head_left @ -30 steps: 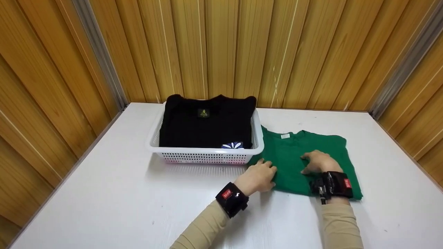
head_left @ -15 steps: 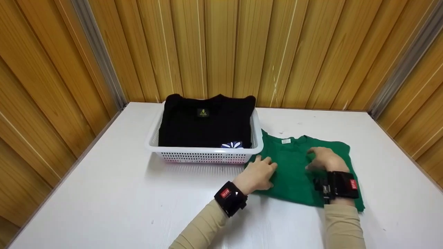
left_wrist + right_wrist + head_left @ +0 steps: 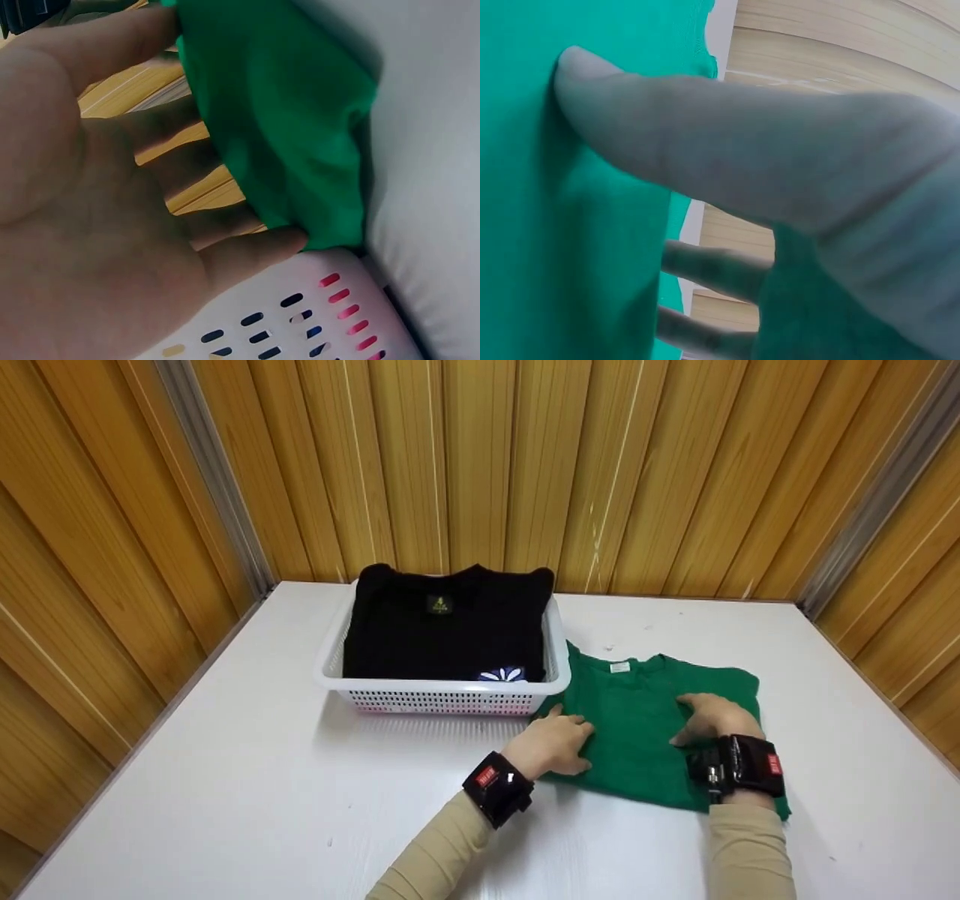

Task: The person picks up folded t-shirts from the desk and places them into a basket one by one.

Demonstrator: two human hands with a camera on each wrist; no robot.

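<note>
A folded green T-shirt (image 3: 630, 735) lies on the white table, its collar and white label at the far side. My left hand (image 3: 551, 744) rests at its left edge with fingers spread. In the left wrist view the fingertips of the left hand (image 3: 157, 187) touch the green cloth, and the little finger is close to the basket's wall. On the shirt's right half is my right hand (image 3: 716, 716), thumb and fingers apart. The right wrist view shows the thumb of that hand (image 3: 727, 146) extended over the cloth.
Left of the shirt stands a white perforated basket (image 3: 442, 686), its right side overlapping the shirt's left edge in the head view. A folded black T-shirt (image 3: 442, 641) fills it. Wood-patterned walls (image 3: 480, 472) enclose the table (image 3: 225, 780) at the back and sides.
The green shirt's right side has shifted slightly toward me, its front edge tilting. My right hand rose a little, moved right and came back down on the cloth. The left hand barely moved.
</note>
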